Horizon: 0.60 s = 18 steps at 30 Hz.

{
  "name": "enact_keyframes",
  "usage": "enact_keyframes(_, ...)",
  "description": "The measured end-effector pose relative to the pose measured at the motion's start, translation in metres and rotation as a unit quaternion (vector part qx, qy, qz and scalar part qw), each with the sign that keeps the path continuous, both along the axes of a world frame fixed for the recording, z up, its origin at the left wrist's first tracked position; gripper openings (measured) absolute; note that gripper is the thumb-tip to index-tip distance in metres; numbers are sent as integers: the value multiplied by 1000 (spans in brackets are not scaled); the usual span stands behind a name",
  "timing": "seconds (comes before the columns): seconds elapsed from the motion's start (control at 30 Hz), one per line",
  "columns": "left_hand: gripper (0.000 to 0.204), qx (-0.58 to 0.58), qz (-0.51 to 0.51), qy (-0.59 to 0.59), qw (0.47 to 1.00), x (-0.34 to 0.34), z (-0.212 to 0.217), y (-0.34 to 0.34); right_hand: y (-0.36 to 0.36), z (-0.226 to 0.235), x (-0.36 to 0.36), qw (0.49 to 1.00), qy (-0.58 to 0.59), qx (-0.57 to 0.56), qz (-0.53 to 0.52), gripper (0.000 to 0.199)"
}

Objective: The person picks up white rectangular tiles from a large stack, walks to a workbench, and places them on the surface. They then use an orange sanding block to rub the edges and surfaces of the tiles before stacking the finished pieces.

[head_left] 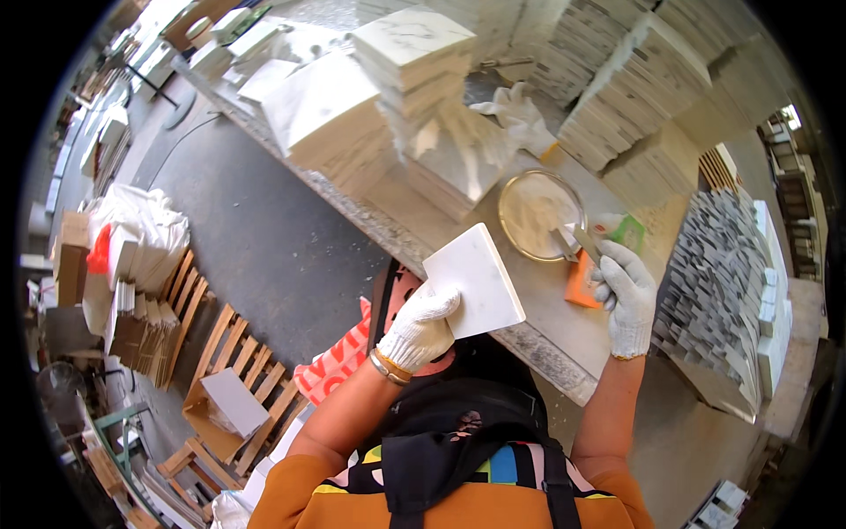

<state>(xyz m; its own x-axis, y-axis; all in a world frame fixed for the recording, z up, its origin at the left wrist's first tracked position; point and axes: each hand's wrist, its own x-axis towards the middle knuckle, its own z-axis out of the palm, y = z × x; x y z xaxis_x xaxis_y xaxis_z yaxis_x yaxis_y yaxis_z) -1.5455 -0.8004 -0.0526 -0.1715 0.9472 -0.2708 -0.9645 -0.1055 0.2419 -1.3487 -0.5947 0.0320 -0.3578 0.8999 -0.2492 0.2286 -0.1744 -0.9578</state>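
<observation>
My left hand (418,330), in a white knitted glove, is closed on the lower left edge of a square white tile (476,280), tilted with its broad face up. My right hand (629,291), gloved too, grips the handle of a small putty knife (585,242). Its blade is at the right rim of a round gold-rimmed pan (503,217) holding pale beige paste or powder; whether it touches the contents I cannot tell. Just below the blade sits an orange block (582,282). A green and white packet (627,232) lies beyond my right fingers.
Stacked white veined tiles (410,40) stand on the stone-edged table (564,357), near a loose white glove (518,116). Taller tile stacks (639,93) rise behind. Grey mosaic pieces (718,291) stand at the right. Left on the floor are wooden pallets (231,339) and an opened carton (216,414).
</observation>
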Motion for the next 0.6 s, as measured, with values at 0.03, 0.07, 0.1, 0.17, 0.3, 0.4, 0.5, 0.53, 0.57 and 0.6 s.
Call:
enact_keyframes(0.03,69,1,-15,3,1000,5,-1,10,0,6,3,1000,-6,2,-1,32)
enact_keyframes(0.07,69,4,-32,9,999,8,-1,21,0,13,5,1000,-10,2,-3,31)
enact_keyframes(0.1,70,7,-42,6,999,13,0,32,0,19,7,1000,-13,2,-4,31)
enact_keyframes(0.17,70,7,-57,6,998,22,3,51,0,28,11,1000,-20,9,-15,30)
enact_keyframes(0.3,72,10,-77,-25,997,36,4,81,1,45,15,999,-25,-7,-32,29)
enact_keyframes(0.4,71,14,-91,-53,994,43,-4,95,2,48,16,999,-27,-16,-24,28)
enact_keyframes(0.5,71,24,-93,-55,994,45,-4,107,4,46,17,999,-35,-8,-18,28)
enact_keyframes(0.53,72,25,-93,-40,995,45,-4,109,5,46,17,999,-35,-4,-15,28)
enact_keyframes(0.57,73,25,-93,-26,995,45,-6,110,5,46,18,999,-35,1,-12,28)
enact_keyframes(0.6,74,26,-93,-12,995,45,-7,112,6,45,18,999,-35,5,-8,28)
